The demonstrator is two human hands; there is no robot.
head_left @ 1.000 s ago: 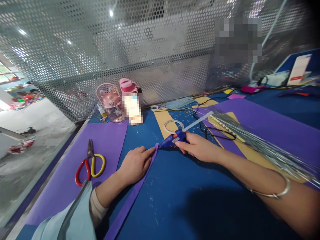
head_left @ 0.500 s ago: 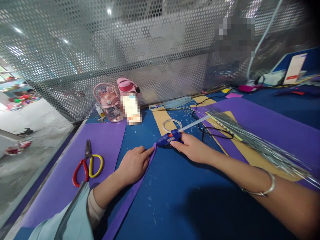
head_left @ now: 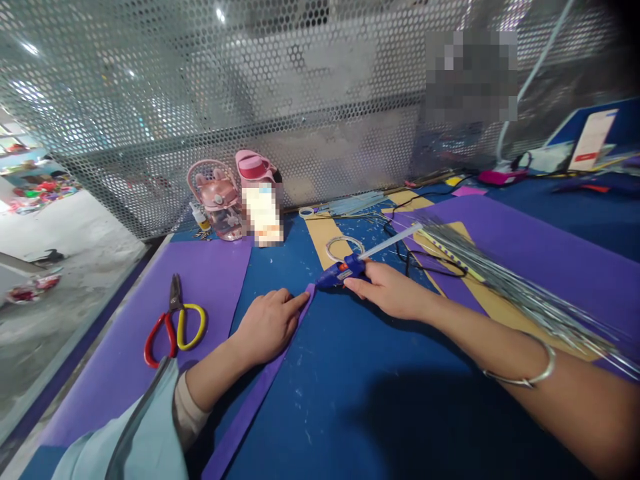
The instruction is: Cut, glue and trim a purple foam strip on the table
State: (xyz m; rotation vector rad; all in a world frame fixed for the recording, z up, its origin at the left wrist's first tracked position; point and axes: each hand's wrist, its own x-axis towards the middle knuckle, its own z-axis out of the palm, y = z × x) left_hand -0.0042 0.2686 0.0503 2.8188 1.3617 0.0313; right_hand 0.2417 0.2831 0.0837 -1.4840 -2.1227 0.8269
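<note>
Head view: gluing seems barely begun

A long, flat, paper-like purple strip [head_left: 250, 413] lies on the blue tabletop [head_left: 320, 400], nothing visibly joined, most apparently left. The left hand [head_left: 267, 325], palm down, index extended, touches its far end; pinching, I cannot tell. The right hand [head_left: 393, 290] clamps a blue plastic glue gun [head_left: 340, 272], nozzle at that end
</note>
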